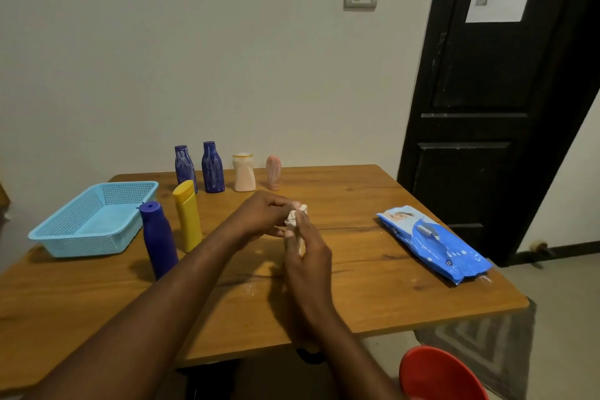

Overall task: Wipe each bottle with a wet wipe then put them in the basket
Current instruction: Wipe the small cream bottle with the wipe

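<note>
Both my hands meet over the middle of the wooden table [373,286], holding a crumpled white wet wipe [295,217]. My left hand [264,216] grips its upper part and my right hand [306,256] pinches its lower end. An empty light-blue basket [65,234] stands at the left. Beside it stand a dark blue bottle [159,239] and a yellow bottle [188,216]. Along the far edge stand two streaked blue bottles [185,169] [212,167], a cream bottle [243,172] and a pink bottle [273,172].
A blue pack of wet wipes [435,243] lies on the table's right side. A red stool [438,373] sits below the near right corner. A black door [487,107] and a grey rug [480,344] are to the right.
</note>
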`<state>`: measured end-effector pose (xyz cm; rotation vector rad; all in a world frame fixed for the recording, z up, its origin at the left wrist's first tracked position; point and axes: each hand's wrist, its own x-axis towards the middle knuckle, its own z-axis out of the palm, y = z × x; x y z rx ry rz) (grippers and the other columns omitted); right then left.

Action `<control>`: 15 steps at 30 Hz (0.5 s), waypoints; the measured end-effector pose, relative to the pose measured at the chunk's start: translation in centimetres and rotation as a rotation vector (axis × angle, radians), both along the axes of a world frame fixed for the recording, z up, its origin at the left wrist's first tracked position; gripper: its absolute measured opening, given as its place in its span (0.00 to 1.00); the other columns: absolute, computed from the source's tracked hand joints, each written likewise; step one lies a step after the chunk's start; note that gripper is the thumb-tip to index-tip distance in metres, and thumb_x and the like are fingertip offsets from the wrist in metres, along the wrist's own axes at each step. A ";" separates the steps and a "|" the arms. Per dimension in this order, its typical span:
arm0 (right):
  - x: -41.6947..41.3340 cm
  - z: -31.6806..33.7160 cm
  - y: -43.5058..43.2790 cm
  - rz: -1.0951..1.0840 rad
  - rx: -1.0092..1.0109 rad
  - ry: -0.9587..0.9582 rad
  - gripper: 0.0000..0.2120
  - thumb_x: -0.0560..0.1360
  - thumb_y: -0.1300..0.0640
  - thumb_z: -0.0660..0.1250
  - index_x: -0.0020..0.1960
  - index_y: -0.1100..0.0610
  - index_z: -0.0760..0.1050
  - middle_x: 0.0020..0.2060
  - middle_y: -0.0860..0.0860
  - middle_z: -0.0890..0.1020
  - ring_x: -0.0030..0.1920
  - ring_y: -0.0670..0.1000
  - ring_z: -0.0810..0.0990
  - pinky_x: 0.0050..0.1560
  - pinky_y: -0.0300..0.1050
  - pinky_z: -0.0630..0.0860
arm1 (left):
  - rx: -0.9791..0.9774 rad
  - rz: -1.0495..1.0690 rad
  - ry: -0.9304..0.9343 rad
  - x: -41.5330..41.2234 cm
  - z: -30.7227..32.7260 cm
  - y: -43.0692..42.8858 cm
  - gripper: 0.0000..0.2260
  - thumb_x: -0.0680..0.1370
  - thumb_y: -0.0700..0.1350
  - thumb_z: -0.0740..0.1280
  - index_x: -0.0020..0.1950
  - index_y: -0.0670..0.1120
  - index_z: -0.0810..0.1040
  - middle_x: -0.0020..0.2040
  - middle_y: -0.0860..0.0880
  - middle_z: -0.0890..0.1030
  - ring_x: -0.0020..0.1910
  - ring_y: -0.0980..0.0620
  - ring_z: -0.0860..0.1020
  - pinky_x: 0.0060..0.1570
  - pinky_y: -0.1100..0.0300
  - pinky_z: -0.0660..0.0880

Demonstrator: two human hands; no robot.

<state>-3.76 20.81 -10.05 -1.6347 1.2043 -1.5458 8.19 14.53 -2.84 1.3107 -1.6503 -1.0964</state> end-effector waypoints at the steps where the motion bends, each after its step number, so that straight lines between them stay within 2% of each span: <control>1: 0.7 -0.4 0.6 0.039 0.017 0.068 0.26 0.85 0.54 0.59 0.82 0.51 0.59 0.79 0.43 0.63 0.78 0.38 0.60 0.77 0.38 0.60 | -0.017 0.005 0.003 -0.1 -0.2 0.1 0.11 0.81 0.47 0.68 0.59 0.45 0.85 0.53 0.49 0.86 0.52 0.48 0.84 0.48 0.55 0.83; 3: 1.7 -0.9 1.0 0.081 0.067 0.161 0.31 0.86 0.48 0.55 0.84 0.49 0.45 0.83 0.42 0.48 0.81 0.39 0.46 0.80 0.42 0.48 | -0.056 0.015 0.002 -0.2 -0.5 0.1 0.11 0.81 0.48 0.68 0.59 0.45 0.85 0.54 0.50 0.86 0.51 0.50 0.84 0.45 0.60 0.81; 5: 2.1 -0.7 0.8 0.087 0.087 0.226 0.32 0.85 0.45 0.51 0.83 0.49 0.39 0.82 0.44 0.41 0.81 0.40 0.39 0.81 0.49 0.39 | -0.075 0.034 -0.003 -0.3 -0.6 0.3 0.10 0.81 0.47 0.68 0.58 0.44 0.85 0.53 0.51 0.86 0.49 0.53 0.85 0.41 0.64 0.80; 10: 2.2 0.4 0.0 0.084 0.112 0.261 0.36 0.81 0.44 0.50 0.83 0.50 0.35 0.83 0.47 0.37 0.81 0.44 0.37 0.81 0.59 0.38 | -0.082 0.076 -0.061 -0.6 0.0 0.4 0.11 0.82 0.47 0.66 0.52 0.43 0.87 0.44 0.48 0.87 0.46 0.51 0.85 0.35 0.71 0.76; 12: 1.9 0.6 -0.6 0.072 0.123 0.270 0.37 0.83 0.46 0.53 0.83 0.49 0.34 0.83 0.47 0.37 0.82 0.46 0.39 0.81 0.61 0.38 | -0.078 0.063 -0.075 -0.9 0.1 0.4 0.12 0.82 0.48 0.66 0.50 0.43 0.87 0.44 0.47 0.86 0.48 0.45 0.84 0.40 0.63 0.82; 13: 1.7 0.7 -1.0 0.067 0.151 0.265 0.37 0.84 0.47 0.55 0.83 0.49 0.34 0.83 0.47 0.39 0.82 0.47 0.41 0.81 0.61 0.38 | -0.077 0.057 -0.086 -1.0 0.0 0.3 0.13 0.82 0.49 0.66 0.49 0.44 0.87 0.44 0.48 0.86 0.48 0.43 0.84 0.47 0.54 0.83; 15: 1.3 1.0 -1.9 0.066 0.200 0.244 0.37 0.84 0.46 0.57 0.83 0.48 0.37 0.84 0.49 0.46 0.83 0.51 0.49 0.81 0.64 0.44 | -0.075 0.060 -0.106 -0.9 0.0 0.4 0.13 0.82 0.51 0.66 0.48 0.45 0.87 0.40 0.47 0.85 0.43 0.44 0.82 0.53 0.46 0.80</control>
